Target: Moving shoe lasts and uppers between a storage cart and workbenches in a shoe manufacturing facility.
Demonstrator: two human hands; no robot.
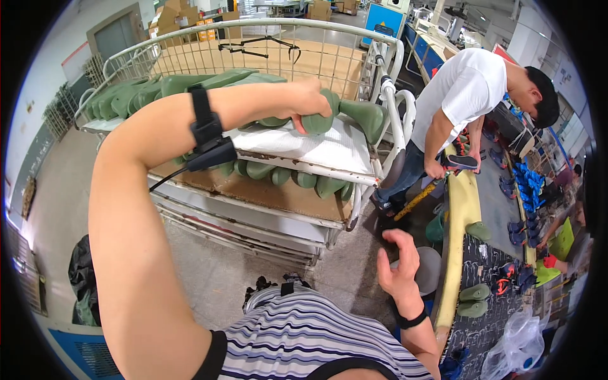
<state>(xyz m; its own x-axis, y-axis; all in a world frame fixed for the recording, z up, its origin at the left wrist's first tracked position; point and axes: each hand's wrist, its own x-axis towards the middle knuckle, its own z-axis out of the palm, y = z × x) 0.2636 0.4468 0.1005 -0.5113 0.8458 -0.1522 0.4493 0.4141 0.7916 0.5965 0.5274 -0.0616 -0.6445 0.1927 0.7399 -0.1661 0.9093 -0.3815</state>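
My left arm stretches across to the upper shelf of a white wire-sided cart (253,23). There my left hand (307,101) is closed around a green shoe last (321,117). Right beside it on the shelf lies another green last (366,117), close to the cart's right end. A row of green lasts (142,94) fills the left part of the same shelf, partly covered by my forearm. Lower down, my right hand (400,269) hangs in the air between cart and bench, fingers apart and bent, holding nothing.
More lasts (278,175) sit on the cart's second shelf. On the right runs a yellow-edged workbench (465,202) with shoes, a pair of green lasts (474,300) and a clear plastic bag (516,345). A person in a white shirt (472,79) bends over it, handling a dark shoe.
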